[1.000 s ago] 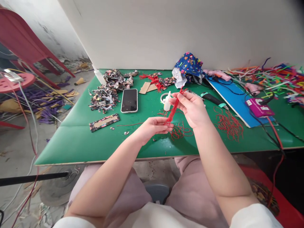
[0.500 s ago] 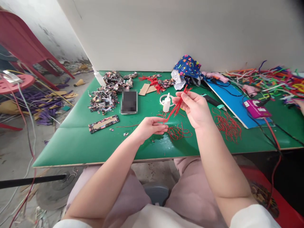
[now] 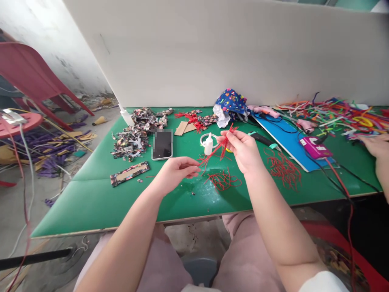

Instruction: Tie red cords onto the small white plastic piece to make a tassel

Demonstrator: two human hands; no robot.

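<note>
My right hand is raised over the table with thumb and fingers closed on a bundle of red strings. Short ends poke out above its fingertips, and the longer ends slant down to the left. My left hand has its fingers pinched together at the lower string ends, which fan out by the fingertips. Exactly how many strands it grips is hidden. Beneath the hands lies a loose tangle of red string. A white squeeze bottle stands just behind the bundle, beside a white ring.
On the green table lie a phone, patterned fabric scraps, a fabric-edged cardboard strip, a cutter, more red string and a blue board. Cables run from a magenta box. Another person's hand rests far right.
My left hand has drawn left and slightly down, and the string ends now fan out. My right hand keeps the bundle. The view has tilted up, and another person's hand shows more at right.
</note>
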